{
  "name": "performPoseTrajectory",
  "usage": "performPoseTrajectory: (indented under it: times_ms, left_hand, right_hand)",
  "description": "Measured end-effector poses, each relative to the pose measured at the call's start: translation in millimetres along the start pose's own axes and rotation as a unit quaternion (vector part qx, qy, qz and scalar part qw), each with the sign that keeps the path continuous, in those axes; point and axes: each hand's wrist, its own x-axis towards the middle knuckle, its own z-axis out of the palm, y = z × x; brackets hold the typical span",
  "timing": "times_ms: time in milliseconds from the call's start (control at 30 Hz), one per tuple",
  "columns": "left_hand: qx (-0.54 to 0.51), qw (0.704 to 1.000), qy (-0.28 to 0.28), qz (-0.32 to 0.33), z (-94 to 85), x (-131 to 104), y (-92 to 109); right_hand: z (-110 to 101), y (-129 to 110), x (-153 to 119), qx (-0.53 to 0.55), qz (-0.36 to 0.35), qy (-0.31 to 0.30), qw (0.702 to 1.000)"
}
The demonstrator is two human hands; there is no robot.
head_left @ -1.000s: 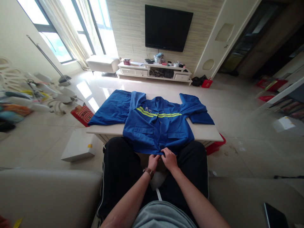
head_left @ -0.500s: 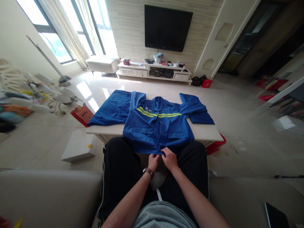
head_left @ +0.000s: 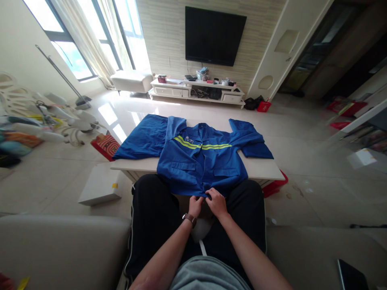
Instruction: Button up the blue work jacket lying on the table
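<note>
A blue work jacket [head_left: 187,159] with yellow-green stripes across its chest lies front side up, collar away from me, over a low white table. Its bottom hem hangs at the near edge, by my knees. My left hand [head_left: 196,206], with a brown-strapped watch on the wrist, pinches the hem near the front opening. Just right of it, my right hand [head_left: 216,201] has its fingers closed on the hem too. Another piece of blue cloth [head_left: 142,137] lies beside the jacket on the left. The right sleeve area is folded at the table's right end.
The table's front edge [head_left: 266,172] shows right of the jacket. A white box [head_left: 101,184] stands on the floor at left, near a red bag [head_left: 105,147]. A red container [head_left: 274,184] is partly under the table's right end. A TV cabinet [head_left: 172,92] stands against the far wall.
</note>
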Motion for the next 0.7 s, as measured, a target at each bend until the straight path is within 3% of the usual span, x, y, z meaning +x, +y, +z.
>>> performPoseTrajectory:
  times_ms: [433,700]
  left_hand:
    - [-0.014,1.000,-0.002,-0.008,0.4,-1.4,-4.6]
    - [-0.049,0.999,-0.009,-0.014,0.7,1.4,-7.9]
  right_hand:
    - [1.8,1.0,1.2,0.011,-0.017,0.001,1.000]
    - [3.7,5.3,3.4,0.090,-0.030,-0.007,0.995]
